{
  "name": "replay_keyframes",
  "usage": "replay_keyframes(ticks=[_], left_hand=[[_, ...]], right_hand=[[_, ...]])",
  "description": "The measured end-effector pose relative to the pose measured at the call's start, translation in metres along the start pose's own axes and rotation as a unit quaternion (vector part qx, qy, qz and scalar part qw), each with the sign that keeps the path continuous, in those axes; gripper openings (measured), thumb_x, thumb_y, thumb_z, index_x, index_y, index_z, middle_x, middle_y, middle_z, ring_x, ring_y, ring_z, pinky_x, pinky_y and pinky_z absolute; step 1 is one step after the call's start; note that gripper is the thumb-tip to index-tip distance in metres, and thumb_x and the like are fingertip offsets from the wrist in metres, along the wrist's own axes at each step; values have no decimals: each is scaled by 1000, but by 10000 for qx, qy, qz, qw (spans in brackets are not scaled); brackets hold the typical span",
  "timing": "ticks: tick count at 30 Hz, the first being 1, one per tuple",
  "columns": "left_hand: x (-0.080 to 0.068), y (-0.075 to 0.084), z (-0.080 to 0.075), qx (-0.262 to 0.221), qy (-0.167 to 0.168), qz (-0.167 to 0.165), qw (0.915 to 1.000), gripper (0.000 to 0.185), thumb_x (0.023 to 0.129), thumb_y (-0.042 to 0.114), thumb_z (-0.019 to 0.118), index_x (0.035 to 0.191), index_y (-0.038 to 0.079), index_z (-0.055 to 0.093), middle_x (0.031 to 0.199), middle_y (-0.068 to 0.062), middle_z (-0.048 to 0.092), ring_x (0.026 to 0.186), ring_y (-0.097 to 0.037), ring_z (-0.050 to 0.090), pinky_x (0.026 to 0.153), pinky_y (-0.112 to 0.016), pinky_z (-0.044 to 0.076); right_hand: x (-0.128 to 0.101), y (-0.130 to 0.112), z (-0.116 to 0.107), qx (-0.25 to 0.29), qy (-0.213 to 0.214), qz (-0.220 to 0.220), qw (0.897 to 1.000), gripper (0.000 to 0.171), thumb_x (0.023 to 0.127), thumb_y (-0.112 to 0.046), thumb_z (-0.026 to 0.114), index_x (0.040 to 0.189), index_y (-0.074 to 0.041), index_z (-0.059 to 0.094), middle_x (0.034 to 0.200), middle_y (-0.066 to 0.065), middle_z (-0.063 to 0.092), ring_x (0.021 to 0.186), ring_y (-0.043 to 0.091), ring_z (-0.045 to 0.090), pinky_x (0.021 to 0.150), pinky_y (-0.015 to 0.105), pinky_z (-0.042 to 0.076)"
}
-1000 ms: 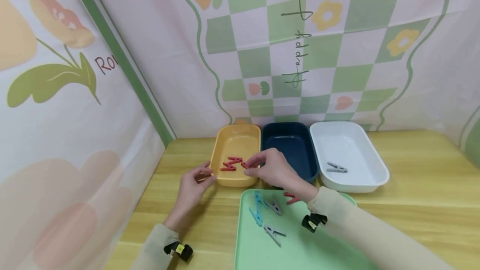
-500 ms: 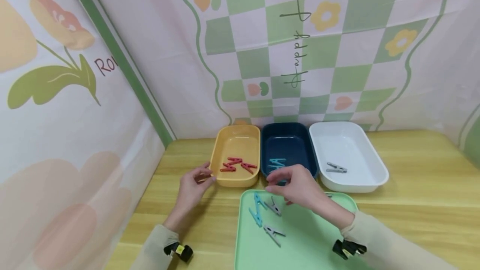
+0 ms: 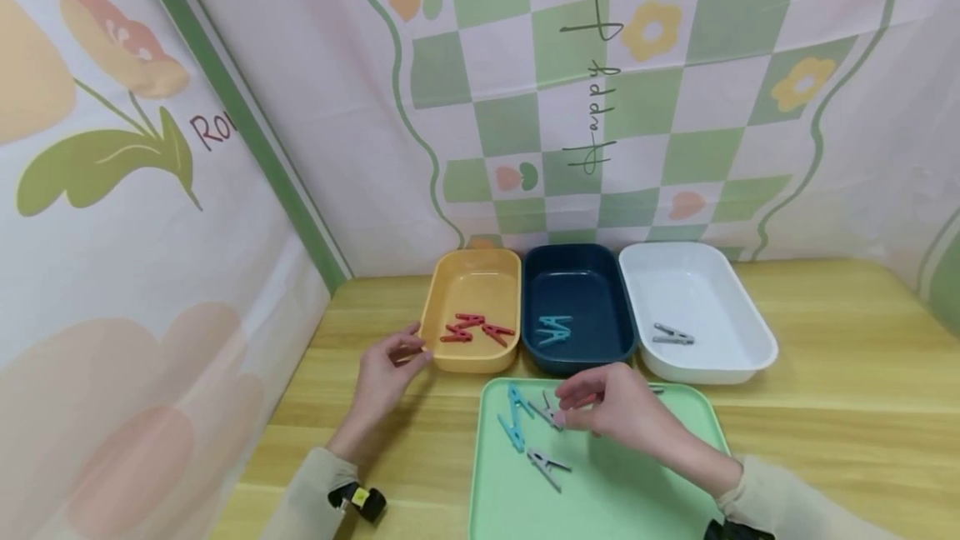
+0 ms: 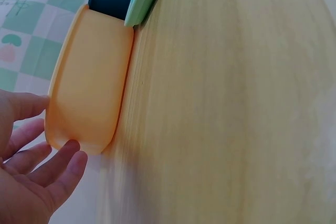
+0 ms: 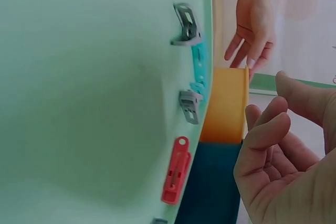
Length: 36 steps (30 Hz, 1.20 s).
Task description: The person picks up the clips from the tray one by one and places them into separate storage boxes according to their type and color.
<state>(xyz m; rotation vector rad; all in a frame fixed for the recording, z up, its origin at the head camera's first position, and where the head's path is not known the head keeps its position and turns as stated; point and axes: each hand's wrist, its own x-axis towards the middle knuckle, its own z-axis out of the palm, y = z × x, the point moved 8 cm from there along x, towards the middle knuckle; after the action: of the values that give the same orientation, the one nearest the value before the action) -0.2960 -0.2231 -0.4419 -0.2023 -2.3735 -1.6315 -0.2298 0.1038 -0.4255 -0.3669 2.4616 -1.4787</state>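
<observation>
Wooden tabletop: right hand [image 3: 611,407], fingers loosely open and now empty, hovering over green tray [image 3: 600,498] after leaving red peg in yellow tray [image 3: 472,273]; left hand [image 3: 386,369] open, touching yellow tray.

white bin [image 3: 750,357] on the right has one grey peg [image 3: 672,335] in it, checkered flower backdrop [image 3: 675,107] behind, writing's probably "happy"

Desk [image 3: 825,407] light yellowish wood grain. Tray [image 3: 600,507] mint green, with light blue pegs [image 3: 513,419], grey pegs [image 3: 547,465] and a red peg [image 5: 176,170]. Yellow bin [image 3: 472,273] has red pegs [image 3: 476,328]; navy bin [image 3: 577,273] teal pegs [image 3: 555,329]; white bin [image 3: 697,273] a grey peg [image 3: 672,335]. Backdrop [image 3: 660,90] green-white checks, yellow flowers. Sleeves [image 3: 307,507] beige.
</observation>
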Motion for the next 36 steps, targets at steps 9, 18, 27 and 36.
replay_keyframes(ticks=[9,18,27,36], left_hand=[[1,-1,1,66,-27,66,10000,23,86,-4,84,105,-8,73,139,-22,65,106,-41,73,87,-34,64],[-1,0,1,161,-103,29,9998,21,87,-1,83,104,-7,73,140,-20,65,106,-36,73,87,-32,64],[1,0,0,107,-112,20,9999,21,87,-2,83,105,-8,73,140,-19,65,106,-38,73,86,-30,64],[0,0,1,186,-136,23,9997,21,88,-1,82,106,-7,73,141,-20,64,109,-38,72,89,-33,64]], right_hand=[[-8,8,9,-211,-103,-96,9997,35,78,-22,94,107,-9,81,96,-1,79,97,28,68,66,30,54],[-18,18,26,-248,-209,4,9995,43,70,-23,100,107,-10,81,88,-5,75,99,25,65,83,39,56],[-23,25,31,-582,-13,161,9982,45,67,-25,101,106,-13,81,85,-8,72,93,17,62,79,30,52],[-24,29,33,-764,-66,192,9969,47,64,-26,103,103,-14,79,86,-5,67,85,17,57,73,30,50]])
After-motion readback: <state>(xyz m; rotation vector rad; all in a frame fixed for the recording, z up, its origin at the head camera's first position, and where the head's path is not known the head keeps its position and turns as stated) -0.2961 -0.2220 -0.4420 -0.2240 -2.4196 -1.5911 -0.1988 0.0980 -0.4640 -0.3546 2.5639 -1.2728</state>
